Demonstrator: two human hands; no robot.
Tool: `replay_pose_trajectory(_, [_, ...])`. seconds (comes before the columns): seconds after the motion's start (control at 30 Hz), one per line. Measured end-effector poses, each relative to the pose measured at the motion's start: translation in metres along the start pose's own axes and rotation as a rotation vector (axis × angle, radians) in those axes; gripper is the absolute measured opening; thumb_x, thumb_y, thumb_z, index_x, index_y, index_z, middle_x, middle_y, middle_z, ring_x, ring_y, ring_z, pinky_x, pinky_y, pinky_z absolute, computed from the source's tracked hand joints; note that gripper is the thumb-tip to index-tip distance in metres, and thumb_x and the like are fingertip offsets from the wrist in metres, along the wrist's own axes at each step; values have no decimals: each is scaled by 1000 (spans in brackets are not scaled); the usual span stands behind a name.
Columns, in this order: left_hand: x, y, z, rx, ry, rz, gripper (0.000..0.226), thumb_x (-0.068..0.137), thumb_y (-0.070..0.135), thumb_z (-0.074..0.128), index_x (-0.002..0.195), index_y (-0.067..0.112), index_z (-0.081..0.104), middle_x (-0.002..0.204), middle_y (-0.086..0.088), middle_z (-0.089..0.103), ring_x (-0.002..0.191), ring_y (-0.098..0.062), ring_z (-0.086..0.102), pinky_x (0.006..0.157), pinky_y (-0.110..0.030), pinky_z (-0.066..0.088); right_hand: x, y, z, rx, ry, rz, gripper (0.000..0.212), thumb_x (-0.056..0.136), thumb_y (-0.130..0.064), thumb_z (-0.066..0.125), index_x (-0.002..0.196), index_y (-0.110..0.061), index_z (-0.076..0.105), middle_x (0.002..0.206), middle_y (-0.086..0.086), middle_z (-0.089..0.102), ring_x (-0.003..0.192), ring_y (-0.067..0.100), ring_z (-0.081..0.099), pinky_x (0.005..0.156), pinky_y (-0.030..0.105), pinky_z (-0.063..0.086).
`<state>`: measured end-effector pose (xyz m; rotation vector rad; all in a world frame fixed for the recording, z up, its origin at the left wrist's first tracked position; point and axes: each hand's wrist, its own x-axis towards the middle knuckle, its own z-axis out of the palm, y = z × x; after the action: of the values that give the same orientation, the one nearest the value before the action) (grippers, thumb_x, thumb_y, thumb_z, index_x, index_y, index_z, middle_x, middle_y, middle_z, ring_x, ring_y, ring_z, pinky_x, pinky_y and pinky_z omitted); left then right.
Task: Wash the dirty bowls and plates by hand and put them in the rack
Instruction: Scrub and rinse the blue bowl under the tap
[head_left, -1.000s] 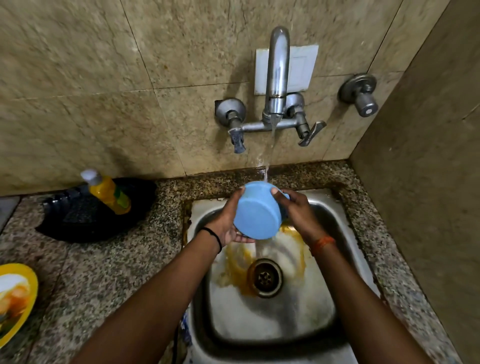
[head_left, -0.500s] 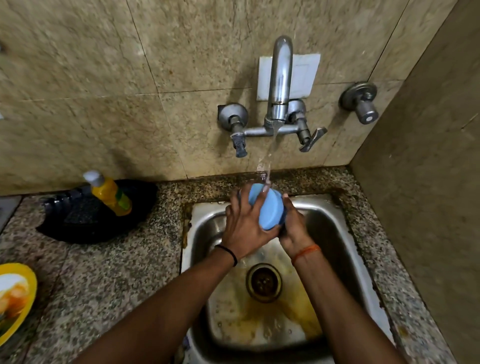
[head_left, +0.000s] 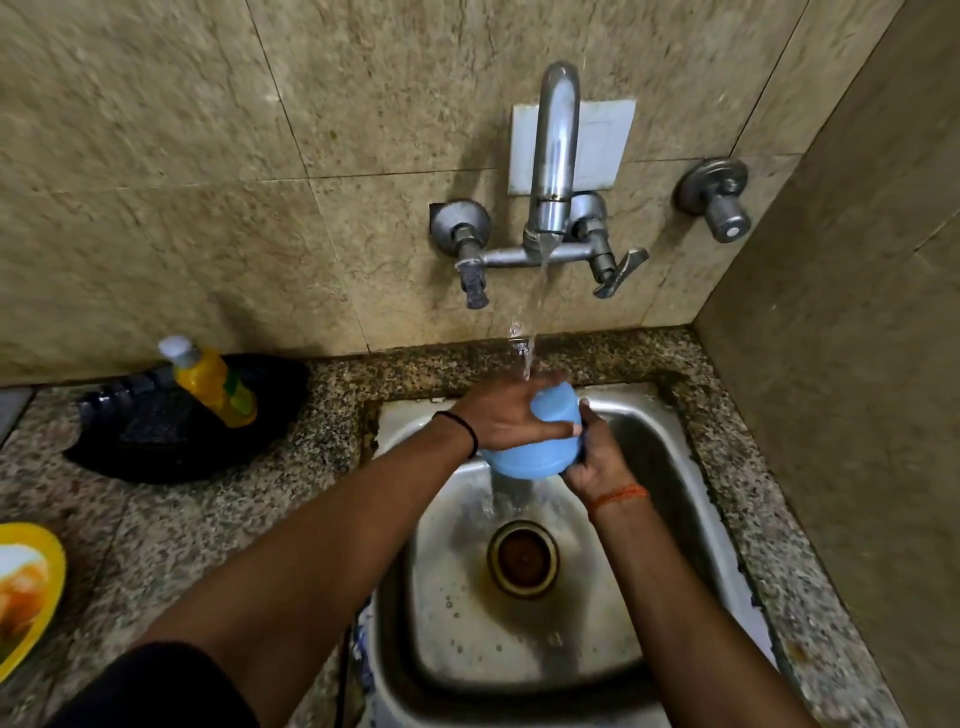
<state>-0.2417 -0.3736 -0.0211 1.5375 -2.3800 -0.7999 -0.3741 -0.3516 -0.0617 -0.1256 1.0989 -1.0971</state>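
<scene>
From my feed I see the blue bowl (head_left: 530, 441) held over the back of the steel sink (head_left: 675, 467), right under the stream running from the wall tap (head_left: 553, 156). My left hand (head_left: 511, 415) lies across the top of the bowl with its fingers (head_left: 561, 428) stretched out flat and close together over the curved outside, pressing on it rather than curling round it. My right hand (head_left: 592, 457) grips the bowl from the right side, its thumb hooked over the rim; the other fingers are hidden behind the bowl, so I cannot tell how they lie. Water spills off the bowl's lower edge toward the drain (head_left: 523, 558) (rust-brown around its ring). On the speckled tabletop (head_left: 208, 519) to the left sits a black rack (head_left: 171, 436) against the wall, with a yellow soap bottle (head_left: 213, 379) leaning inside it. At the far left edge a yellow plate (head_left: 36, 587) with food remains on it pokes into view.
</scene>
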Motion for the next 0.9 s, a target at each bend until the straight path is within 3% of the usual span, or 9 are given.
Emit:
replay_pose_trajectory(0.17, [7, 8, 14, -631, 49, -530, 66, 62, 77, 60, 102, 24, 69, 107, -2, 71, 94, -21, 66, 89, -37, 54, -9, -4, 7, 86, -10, -69, 35, 98, -38, 47, 94, -8, 65, 81, 13, 74, 71, 24, 71, 79, 41, 54])
replay_pose_trajectory(0.27, [4, 7, 20, -981, 7, -721, 60, 65, 70, 63, 90, 17, 68, 94, -8, 71, 86, -26, 68, 84, -36, 54, -16, 5, 14, -52, -9, -133, 21, 94, -22, 55, 104, -5, 64, 101, 16, 67, 86, 26, 65, 77, 38, 54])
replay_pose_trajectory(0.4, [-7, 6, 14, -1183, -111, -856, 52, 88, 63, 38, 75, 17, 57, 57, -5, 63, 57, -21, 59, 58, -21, 44, -24, 19, 18, -366, -67, -274, 25, 92, -9, 56, 115, -7, 64, 102, 14, 67, 87, 25, 63, 75, 35, 54])
replay_pose_trajectory(0.47, [-11, 5, 15, -1182, -100, -819, 51, 88, 65, 41, 88, 17, 59, 72, -7, 64, 66, -22, 60, 65, -26, 48, -27, 15, 20, -442, -45, -312, 12, 93, -15, 57, 100, -16, 67, 98, 10, 67, 86, 23, 63, 70, 32, 54])
replay_pose_trajectory(0.57, [-18, 1, 23, -1109, 146, -584, 56, 73, 62, 65, 112, 23, 56, 105, -7, 69, 88, -26, 68, 79, -44, 58, -25, 3, 22, -412, -25, -306, 9, 93, -17, 59, 87, -14, 65, 82, 8, 68, 72, 21, 64, 61, 28, 54])
replay_pose_trajectory(0.63, [-23, -5, 25, -1090, 217, -449, 59, 65, 55, 74, 113, 32, 51, 119, -2, 63, 105, -27, 64, 89, -49, 54, -25, -3, 25, -375, -32, -276, 11, 93, -15, 59, 88, -7, 65, 75, 9, 68, 65, 22, 63, 57, 27, 55])
replay_pose_trajectory(0.73, [-31, -19, 24, -1003, 154, -366, 87, 64, 43, 79, 138, 39, 33, 130, 7, 43, 120, -21, 50, 98, -48, 48, -23, -8, 26, -402, -18, -227, 24, 94, -23, 59, 102, -2, 67, 88, 15, 68, 75, 26, 64, 68, 36, 56])
replay_pose_trajectory(0.83, [-33, -23, 20, -1040, 148, -396, 60, 66, 40, 81, 116, 41, 48, 126, 2, 54, 112, -25, 58, 90, -49, 53, -22, -5, 23, -427, -49, -230, 25, 96, -28, 55, 106, -9, 68, 99, 16, 69, 85, 27, 65, 78, 43, 56])
replay_pose_trajectory(0.9, [-30, -18, 13, -1138, 185, -562, 54, 67, 52, 76, 113, 32, 57, 119, -7, 64, 101, -29, 65, 81, -47, 56, -25, 2, 21, -493, -123, -277, 19, 97, -24, 52, 106, -14, 66, 99, 11, 71, 87, 25, 67, 76, 38, 55])
